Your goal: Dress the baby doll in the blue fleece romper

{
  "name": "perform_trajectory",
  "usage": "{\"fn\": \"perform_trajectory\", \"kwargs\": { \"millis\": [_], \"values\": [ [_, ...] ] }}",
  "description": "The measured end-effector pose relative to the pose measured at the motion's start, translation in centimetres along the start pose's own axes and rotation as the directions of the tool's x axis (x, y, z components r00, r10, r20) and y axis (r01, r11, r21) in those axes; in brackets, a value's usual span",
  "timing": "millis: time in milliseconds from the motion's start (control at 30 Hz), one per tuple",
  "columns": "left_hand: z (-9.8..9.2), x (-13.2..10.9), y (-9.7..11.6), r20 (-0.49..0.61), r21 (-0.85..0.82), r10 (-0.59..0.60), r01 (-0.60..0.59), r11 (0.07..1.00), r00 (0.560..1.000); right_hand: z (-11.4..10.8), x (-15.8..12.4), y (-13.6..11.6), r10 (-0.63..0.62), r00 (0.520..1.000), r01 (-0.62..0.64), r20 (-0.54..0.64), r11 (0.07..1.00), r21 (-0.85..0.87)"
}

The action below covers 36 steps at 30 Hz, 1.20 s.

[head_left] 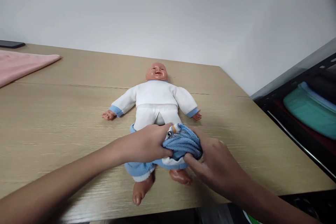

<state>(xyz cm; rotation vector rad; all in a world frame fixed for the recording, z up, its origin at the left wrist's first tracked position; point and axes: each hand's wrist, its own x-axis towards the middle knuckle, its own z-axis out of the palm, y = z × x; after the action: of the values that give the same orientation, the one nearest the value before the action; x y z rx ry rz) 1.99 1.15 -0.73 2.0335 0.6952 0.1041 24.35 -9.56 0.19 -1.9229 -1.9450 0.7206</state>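
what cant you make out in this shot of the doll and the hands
In the head view:
Doll: lower legs partly hidden by the left hand and bunched blue trousers.
Right hand: some fingertips hidden behind the blue trousers.
Print: too small and folded to identify.
Pink cloth and dark flat object: cut off by the left edge.
Green item: cut off by the right edge.

Light: soft, a bit gray | Shine: pale patch on the table (86, 112), little bright spots on the doll's head (156, 71) | Top right corner: dark | Edges: stretched
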Motion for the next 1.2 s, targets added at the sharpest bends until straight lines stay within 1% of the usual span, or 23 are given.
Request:
{"fn": "perform_trajectory", "kwargs": {
  "millis": [67,133,200,267,300,333,367,433,467,533,600,667,733,800,933,1033,1100,1133,1200],
  "values": [
    [0.2,0.1,-0.1,0.002,0.034,0.000,0.000,0.999,1.000,0.0,0.2,0.0,0.007,0.997,-0.014,0.081,0.996,0.085],
    [0.5,0.2,-0.2,-0.006,0.085,0.001,-0.001,0.996,1.000,0.1,0.5,0.0,-0.029,0.987,-0.007,0.158,0.975,0.222],
    [0.8,0.2,-0.2,-0.022,0.153,0.006,-0.002,0.988,1.000,0.2,0.5,0.1,-0.054,0.978,-0.011,0.202,0.951,0.309],
    [1.1,0.2,0.0,-0.030,0.225,-0.010,0.017,0.974,1.000,0.6,0.2,0.3,-0.046,0.974,-0.027,0.221,0.947,0.319],
    [1.2,0.2,0.1,-0.023,0.258,-0.025,0.030,0.966,0.999,0.8,-0.2,0.4,-0.027,0.975,-0.039,0.221,0.956,0.291],
    [1.3,0.2,0.2,-0.010,0.291,-0.045,0.046,0.956,0.999,1.1,-0.6,0.5,0.000,0.979,-0.049,0.202,0.971,0.235],
    [1.4,0.2,0.3,0.003,0.328,-0.065,0.061,0.943,0.998,1.5,-1.1,0.6,0.024,0.987,-0.050,0.159,0.985,0.163],
    [1.7,0.1,0.5,0.024,0.406,-0.080,0.063,0.912,0.997,2.3,-2.0,0.9,0.041,0.999,-0.041,0.030,0.999,0.023],
    [1.9,0.1,0.6,0.036,0.440,-0.078,0.054,0.896,0.996,2.7,-2.4,1.1,0.036,0.999,-0.037,-0.023,0.999,-0.017],
    [2.4,0.2,0.6,0.059,0.494,-0.068,0.030,0.869,0.996,3.3,-3.1,1.3,0.032,0.997,-0.033,-0.068,0.999,-0.024],
    [2.9,0.3,0.5,0.073,0.519,-0.050,0.005,0.855,0.996,3.7,-3.4,1.3,0.052,0.997,-0.051,-0.059,0.999,0.013],
    [3.3,0.4,0.3,0.063,0.529,-0.040,0.001,0.849,0.997,3.8,-3.6,1.3,0.065,0.996,-0.061,-0.058,0.996,0.071],
    [3.5,0.4,0.3,0.044,0.515,-0.040,0.011,0.857,0.998,3.9,-3.8,1.3,0.061,0.996,-0.051,-0.063,0.986,0.158],
    [3.6,0.4,0.3,0.018,0.465,-0.037,0.024,0.885,0.999,4.1,-4.3,1.6,0.060,0.994,-0.035,-0.093,0.966,0.254],
    [3.7,0.4,0.5,-0.072,0.263,0.008,0.011,0.965,0.997,4.8,-5.3,2.7,0.068,0.976,0.016,-0.208,0.925,0.380],
    [3.8,0.5,0.5,-0.137,0.116,0.026,-0.010,0.993,0.990,5.2,-5.7,3.1,0.028,0.961,0.098,-0.276,0.897,0.432],
    [3.7,0.7,0.5,-0.166,0.040,0.041,-0.034,0.999,0.985,5.2,-5.6,3.0,-0.010,0.943,0.162,-0.333,0.887,0.433],
    [3.7,0.8,0.5,-0.186,0.024,0.056,-0.053,0.998,0.981,5.1,-5.5,2.9,-0.030,0.934,0.189,-0.356,0.887,0.421],
    [3.6,1.0,0.5,-0.245,0.045,0.104,-0.095,0.994,0.964,5.0,-5.4,2.7,-0.057,0.925,0.216,-0.377,0.893,0.395]
  ]
}}
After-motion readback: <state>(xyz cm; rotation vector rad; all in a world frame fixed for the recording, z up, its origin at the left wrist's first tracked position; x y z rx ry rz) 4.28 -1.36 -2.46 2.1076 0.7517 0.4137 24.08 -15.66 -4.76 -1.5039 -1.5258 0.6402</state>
